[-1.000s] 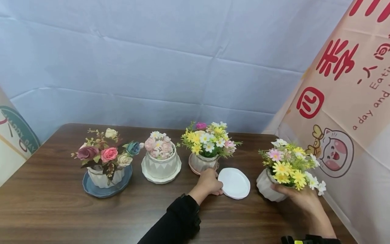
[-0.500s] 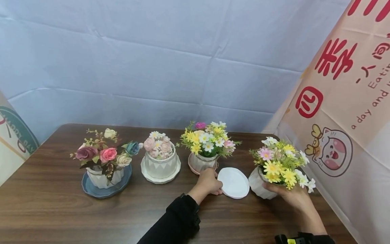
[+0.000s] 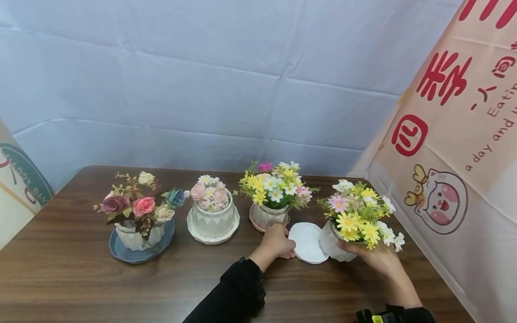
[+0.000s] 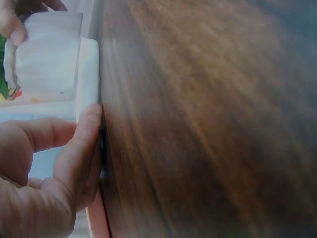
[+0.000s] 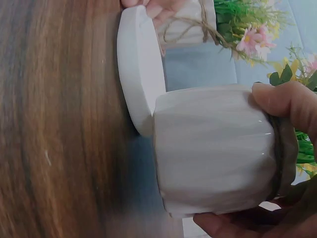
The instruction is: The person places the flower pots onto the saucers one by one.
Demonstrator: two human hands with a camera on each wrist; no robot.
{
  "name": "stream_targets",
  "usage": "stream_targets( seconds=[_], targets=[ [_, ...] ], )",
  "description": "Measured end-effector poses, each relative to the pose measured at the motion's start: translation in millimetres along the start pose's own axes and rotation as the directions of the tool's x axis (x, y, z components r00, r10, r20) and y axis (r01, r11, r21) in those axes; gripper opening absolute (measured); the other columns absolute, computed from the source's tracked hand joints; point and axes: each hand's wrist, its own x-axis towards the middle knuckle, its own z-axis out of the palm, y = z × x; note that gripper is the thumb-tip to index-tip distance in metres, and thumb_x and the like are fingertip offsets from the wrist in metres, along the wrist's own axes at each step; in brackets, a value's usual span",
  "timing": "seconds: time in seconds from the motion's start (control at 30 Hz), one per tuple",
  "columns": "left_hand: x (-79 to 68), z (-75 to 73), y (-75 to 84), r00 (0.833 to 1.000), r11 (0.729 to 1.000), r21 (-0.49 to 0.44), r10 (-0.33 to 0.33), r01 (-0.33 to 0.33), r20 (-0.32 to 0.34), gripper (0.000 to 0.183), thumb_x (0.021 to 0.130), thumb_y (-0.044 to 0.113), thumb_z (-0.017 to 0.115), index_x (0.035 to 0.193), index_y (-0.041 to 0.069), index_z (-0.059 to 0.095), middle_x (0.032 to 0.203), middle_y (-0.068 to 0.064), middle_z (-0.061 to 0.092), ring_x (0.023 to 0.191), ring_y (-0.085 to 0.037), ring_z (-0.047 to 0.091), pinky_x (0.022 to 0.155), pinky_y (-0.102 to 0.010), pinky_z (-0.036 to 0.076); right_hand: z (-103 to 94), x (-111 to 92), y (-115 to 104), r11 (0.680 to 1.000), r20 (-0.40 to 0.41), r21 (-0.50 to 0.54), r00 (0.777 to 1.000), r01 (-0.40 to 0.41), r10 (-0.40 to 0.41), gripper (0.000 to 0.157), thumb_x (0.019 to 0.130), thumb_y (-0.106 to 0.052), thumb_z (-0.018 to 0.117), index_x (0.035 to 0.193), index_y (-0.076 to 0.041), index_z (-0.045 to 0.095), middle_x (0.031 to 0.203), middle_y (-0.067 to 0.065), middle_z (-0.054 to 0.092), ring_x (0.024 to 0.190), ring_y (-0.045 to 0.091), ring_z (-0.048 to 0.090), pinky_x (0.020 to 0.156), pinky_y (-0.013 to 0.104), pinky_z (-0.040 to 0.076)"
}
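Note:
My left hand pinches the left edge of a white saucer lying on the table; in the left wrist view, thumb and fingers meet at its rim. My right hand grips a white ribbed flower pot near its top, thumb on one side and fingers on the other. Yellow, white and pink artificial flowers fill that pot. It is slightly tilted, held off the table, with its base at the saucer's right edge. Whether pot and saucer touch is hard to tell.
Close behind my left hand stands a flower pot on a pink saucer. Farther left are a pot of pale pink flowers on a white scalloped saucer and a rose pot on a blue saucer. Cloth hangs behind.
My right hand has carried the flower pot leftward, from beside the white saucer to over its right edge. My left hand has stayed in place on the saucer.

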Motion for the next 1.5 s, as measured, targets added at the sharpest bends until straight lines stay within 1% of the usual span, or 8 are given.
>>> stream_targets(
  seconds=[0.07,0.23,0.43,0.63,0.73,0.9,1.3,1.5],
  targets=[
    [0.1,-0.1,-0.2,1.0,1.0,0.002,-0.003,0.003,-0.003,0.029,0.079,-0.007,0.058,0.107,-0.015,0.055,0.049,-0.006,0.059,0.046,-0.016,0.062,0.043,-0.023,0.05,2.1,1.2,-2.3,1.0,-0.003,0.02,1.0,0.02,-0.02,0.105,0.079,-0.04,0.07,0.142,0.012,0.004,0.141,0.037,0.015,0.127,0.052,0.02,0.098,0.064,0.021],
    [0.6,0.2,-0.7,1.0,1.0,0.008,-0.008,0.008,-0.003,0.029,0.079,-0.007,0.058,0.107,-0.015,0.055,0.049,-0.006,0.059,0.046,-0.016,0.062,0.042,-0.023,0.05,7.4,3.0,-8.7,1.0,-0.002,-0.001,1.0,0.03,-0.03,0.101,0.079,-0.039,0.071,0.139,0.015,0.011,0.137,0.037,0.022,0.123,0.052,0.027,0.097,0.063,0.026],
    [0.3,0.1,-0.8,1.0,1.0,0.007,0.008,-0.008,-0.01,0.03,0.078,-0.008,0.057,0.107,-0.015,0.056,0.049,-0.006,0.059,0.045,-0.016,0.061,0.042,-0.023,0.05,13.9,5.5,-19.1,0.999,0.01,-0.006,0.999,0.04,-0.04,0.097,0.079,-0.041,0.069,0.139,0.014,0.015,0.138,0.035,0.026,0.124,0.049,0.03,0.097,0.06,0.03],
    [-0.2,1.3,-1.1,0.999,0.999,-0.019,0.037,-0.037,-0.008,0.032,0.076,-0.009,0.056,0.107,-0.016,0.055,0.05,-0.007,0.06,0.045,-0.017,0.061,0.042,-0.024,0.05,20.3,6.4,-29.9,0.999,0.017,-0.045,1.0,0.002,-0.002,0.099,0.078,-0.048,0.069,0.139,0.013,0.019,0.138,0.035,0.027,0.124,0.048,0.032,0.096,0.06,0.031],
    [-0.7,1.0,-0.6,0.999,0.999,-0.017,0.044,-0.044,-0.008,0.032,0.076,-0.01,0.055,0.107,-0.017,0.055,0.051,-0.008,0.06,0.046,-0.017,0.062,0.042,-0.024,0.05,23.6,7.7,-33.3,1.0,0.022,-0.022,1.0,0.001,0.0,0.1,0.077,-0.048,0.07,0.14,0.012,0.019,0.139,0.034,0.027,0.125,0.048,0.03,0.097,0.059,0.03],
    [-1.5,1.1,-0.4,0.999,0.999,-0.029,0.043,-0.043,-0.016,0.031,0.075,-0.01,0.055,0.105,-0.016,0.055,0.05,-0.007,0.06,0.046,-0.018,0.062,0.042,-0.024,0.05,26.1,10.7,-35.6,1.0,0.037,-0.01,0.999,0.001,-0.001,0.101,0.077,-0.049,0.069,0.141,0.01,0.018,0.14,0.032,0.027,0.125,0.047,0.031,0.096,0.059,0.032],
    [-1.6,0.3,-1.3,0.999,0.999,-0.022,0.039,-0.039,-0.015,0.028,0.077,-0.008,0.058,0.105,-0.013,0.055,0.051,-0.006,0.059,0.045,-0.017,0.061,0.042,-0.024,0.05,30.3,11.4,-37.5,0.999,0.049,0.02,0.998,0.044,-0.045,0.099,0.077,-0.046,0.07,0.141,0.009,0.019,0.139,0.031,0.028,0.125,0.046,0.031,0.096,0.058,0.032],
    [-2.3,0.5,-0.5,1.0,0.999,-0.038,0.028,-0.028,-0.008,0.029,0.079,-0.007,0.061,0.107,-0.013,0.055,0.052,-0.008,0.06,0.045,-0.016,0.061,0.043,-0.025,0.05,34.8,10.8,-37.8,0.996,0.02,0.012,0.996,0.086,-0.086,0.094,0.076,-0.044,0.072,0.139,0.007,0.025,0.138,0.029,0.033,0.124,0.044,0.035,0.096,0.057,0.034]
  ],
)
